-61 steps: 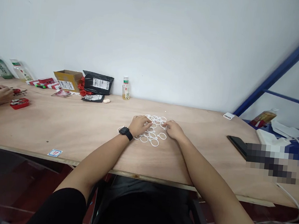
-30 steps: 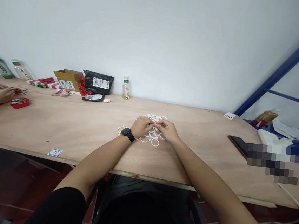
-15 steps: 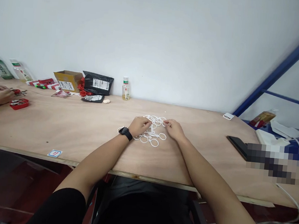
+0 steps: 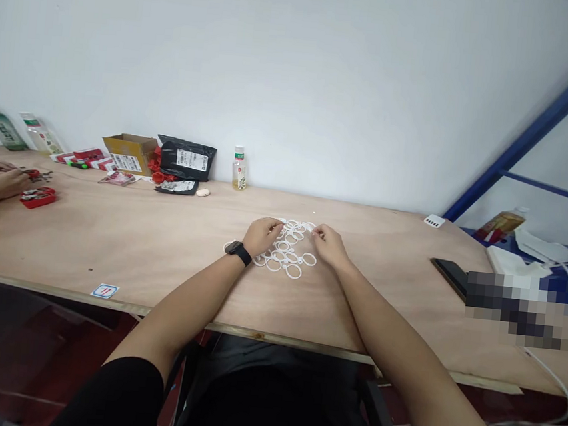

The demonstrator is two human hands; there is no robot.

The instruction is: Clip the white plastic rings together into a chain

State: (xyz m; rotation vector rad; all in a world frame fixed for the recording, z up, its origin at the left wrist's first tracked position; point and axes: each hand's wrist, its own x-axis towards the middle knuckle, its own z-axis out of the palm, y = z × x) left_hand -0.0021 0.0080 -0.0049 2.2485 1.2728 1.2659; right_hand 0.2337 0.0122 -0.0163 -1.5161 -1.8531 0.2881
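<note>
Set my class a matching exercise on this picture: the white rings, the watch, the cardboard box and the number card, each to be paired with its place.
Things
1. white rings
2. watch
3. cardboard box
4. number card

Places
A. at the back of the table, beside a black parcel
B. mostly between the left hand and the right hand
C. near the table's front edge
D. worn on the left arm

Right pairs: 1-B, 2-D, 3-A, 4-C
</note>
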